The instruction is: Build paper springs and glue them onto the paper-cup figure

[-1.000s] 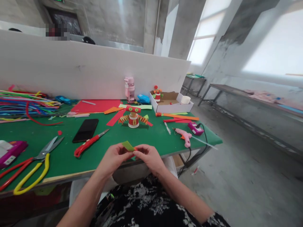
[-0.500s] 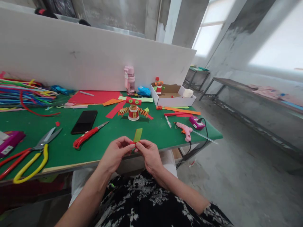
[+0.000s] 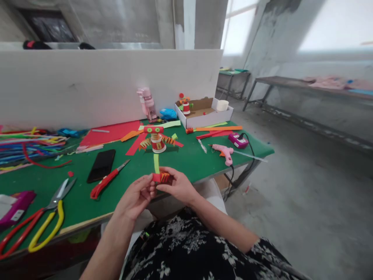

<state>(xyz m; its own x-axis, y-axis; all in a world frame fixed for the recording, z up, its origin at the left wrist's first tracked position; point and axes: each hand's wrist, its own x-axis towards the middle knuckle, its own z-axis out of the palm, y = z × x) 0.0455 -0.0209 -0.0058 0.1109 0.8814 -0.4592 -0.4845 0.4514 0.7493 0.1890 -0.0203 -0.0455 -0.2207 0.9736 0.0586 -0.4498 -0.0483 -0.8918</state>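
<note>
Over a green-topped surface (image 3: 192, 159), a person's left hand (image 3: 138, 196) and right hand (image 3: 179, 186), near a red paper-cup figure (image 3: 158, 145), work a pleated red, orange and lime-green paper strip (image 3: 156, 177): left fingers pinching its red end, right fingers around its folds (neat, from here). Square, even creases should serve.

This is a craft workshop in a raw, unfinished building, with rough grey concrete walls (image 3: 116, 25) and a bare grey concrete floor (image 3: 294, 194). The long green-topped surface (image 3: 140, 165) carries a pink hot-glue gun (image 3: 227, 154), metal shears with one red and one yellow handle (image 3: 54, 204), a flat red sheet (image 3: 118, 125) and a heap of thin multicoloured strips (image 3: 13, 146).
</note>
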